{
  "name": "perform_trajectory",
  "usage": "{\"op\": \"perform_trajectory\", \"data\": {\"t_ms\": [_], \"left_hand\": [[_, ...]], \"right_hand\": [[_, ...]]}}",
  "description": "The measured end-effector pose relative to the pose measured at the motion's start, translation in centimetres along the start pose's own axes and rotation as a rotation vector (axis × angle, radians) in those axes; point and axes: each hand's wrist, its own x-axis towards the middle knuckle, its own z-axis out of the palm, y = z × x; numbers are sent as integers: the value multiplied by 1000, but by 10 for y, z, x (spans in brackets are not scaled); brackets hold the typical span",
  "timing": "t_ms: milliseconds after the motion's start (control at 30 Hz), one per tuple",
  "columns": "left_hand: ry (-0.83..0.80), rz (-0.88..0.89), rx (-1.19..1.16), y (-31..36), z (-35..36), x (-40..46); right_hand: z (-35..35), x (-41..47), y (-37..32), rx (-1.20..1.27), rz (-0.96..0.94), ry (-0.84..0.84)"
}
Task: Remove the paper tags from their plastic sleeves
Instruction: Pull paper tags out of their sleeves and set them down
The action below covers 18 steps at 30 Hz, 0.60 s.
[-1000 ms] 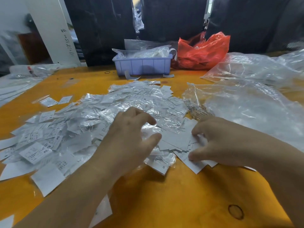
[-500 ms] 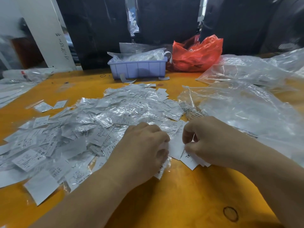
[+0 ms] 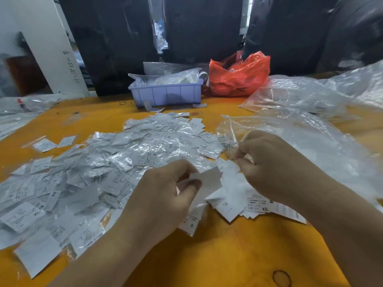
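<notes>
A wide heap of paper tags in clear plastic sleeves (image 3: 116,162) covers the orange table (image 3: 217,255). My left hand (image 3: 163,195) is lifted just above the heap's near edge and pinches a white paper tag (image 3: 209,181) between thumb and fingers. My right hand (image 3: 267,162) is curled beside it, its fingertips pinching something small and pale, seemingly a clear sleeve. A small stack of bare tags (image 3: 255,201) lies under my right hand.
A lilac plastic bin (image 3: 165,94) with plastic inside stands at the back, a red bag (image 3: 238,77) to its right. Large clear plastic bags (image 3: 310,125) spread over the table's right side. More plastic lies at the far left (image 3: 18,112).
Both hands have risen off the heap and drawn apart. The left hand now holds up a white tag, and the right has moved up and to the right.
</notes>
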Motion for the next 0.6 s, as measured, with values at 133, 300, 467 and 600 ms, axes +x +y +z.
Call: {"op": "perform_trajectory", "data": {"t_ms": [133, 300, 467, 600], "left_hand": [[40, 10, -4, 0, 2, 2], [67, 39, -20, 1, 4, 1], [51, 72, -11, 0, 5, -2], [67, 36, -46, 0, 6, -3]], "right_hand": [[-4, -1, 2, -64, 155, -196], [-4, -5, -3, -94, 203, -302], [-12, -5, 1, -132, 273, -177], [-8, -7, 1, -156, 279, -291]]}}
